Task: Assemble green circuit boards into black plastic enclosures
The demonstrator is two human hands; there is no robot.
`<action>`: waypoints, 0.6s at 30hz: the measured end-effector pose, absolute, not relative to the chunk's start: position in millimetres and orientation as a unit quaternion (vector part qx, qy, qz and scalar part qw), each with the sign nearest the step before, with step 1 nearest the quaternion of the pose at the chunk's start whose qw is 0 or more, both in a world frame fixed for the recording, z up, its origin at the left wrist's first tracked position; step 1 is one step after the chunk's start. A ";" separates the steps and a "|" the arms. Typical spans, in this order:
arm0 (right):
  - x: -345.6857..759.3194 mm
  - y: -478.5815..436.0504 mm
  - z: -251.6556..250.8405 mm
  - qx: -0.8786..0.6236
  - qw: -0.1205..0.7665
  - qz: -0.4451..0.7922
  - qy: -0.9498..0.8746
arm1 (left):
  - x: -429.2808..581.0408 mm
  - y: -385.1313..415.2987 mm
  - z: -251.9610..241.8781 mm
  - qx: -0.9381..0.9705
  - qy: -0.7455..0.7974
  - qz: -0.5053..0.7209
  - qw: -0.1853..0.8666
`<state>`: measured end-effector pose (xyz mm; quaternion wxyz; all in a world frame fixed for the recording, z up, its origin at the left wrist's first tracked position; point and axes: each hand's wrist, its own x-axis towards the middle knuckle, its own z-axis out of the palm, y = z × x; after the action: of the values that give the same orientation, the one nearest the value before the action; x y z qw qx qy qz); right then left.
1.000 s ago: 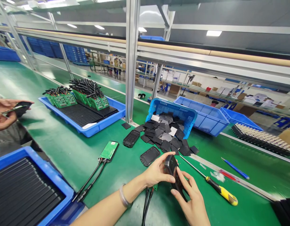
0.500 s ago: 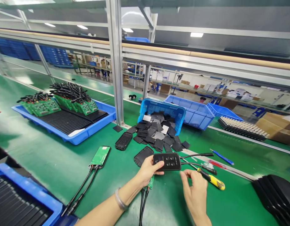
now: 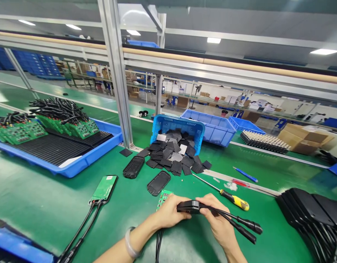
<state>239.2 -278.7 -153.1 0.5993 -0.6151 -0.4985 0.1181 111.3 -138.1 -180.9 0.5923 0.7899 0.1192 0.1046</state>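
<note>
Turned edge-on, a black cabled controller (image 3: 191,206) is gripped at one end by my left hand (image 3: 168,212), fingers and thumb closed around it. My right hand (image 3: 219,223) pinches the two black cables (image 3: 236,221) where they leave the casing. Just behind my left hand lies a green circuit board (image 3: 163,197), partly covered by it. Farther back rest an empty-looking black housing half (image 3: 159,182) and a ribbed one (image 3: 133,167). To the left, another board (image 3: 103,188) sits in its black housing, cables trailing toward me.
Black and grey pads spill from a blue basket (image 3: 199,136). A yellow-black screwdriver (image 3: 234,199), a red tool (image 3: 241,182) and a blue pen (image 3: 245,174) lie right. Black cabled units (image 3: 307,208) are stacked at far right. A blue tray (image 3: 71,170) holds boards.
My right hand has moved in from beside the controller and now pinches its cables. The controller has tipped from button face showing to edge-on. The view has shifted right.
</note>
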 end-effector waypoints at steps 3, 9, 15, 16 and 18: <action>238.0 -278.6 -158.7 -0.612 0.628 0.104 -0.468 | 112.4 -140.9 -180.6 0.789 0.123 0.123 0.589; 240.1 -280.1 -160.2 -0.600 0.623 0.158 -0.477 | 114.0 -138.5 -184.1 0.754 0.115 0.119 0.636; 239.9 -284.9 -155.6 -0.602 0.589 0.163 -0.513 | 112.3 -134.5 -187.9 0.726 0.091 0.118 0.671; 237.9 -284.5 -155.3 -0.604 0.595 0.150 -0.508 | 112.0 -135.0 -187.1 0.729 0.091 0.119 0.667; 233.1 -282.7 -155.5 -0.597 0.621 0.126 -0.492 | 111.5 -136.7 -185.8 0.738 0.095 0.121 0.657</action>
<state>233.1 -282.7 -155.5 0.6211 -0.5970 -0.4919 0.1261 111.5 -136.7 -185.8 0.6573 0.7379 0.0950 0.1206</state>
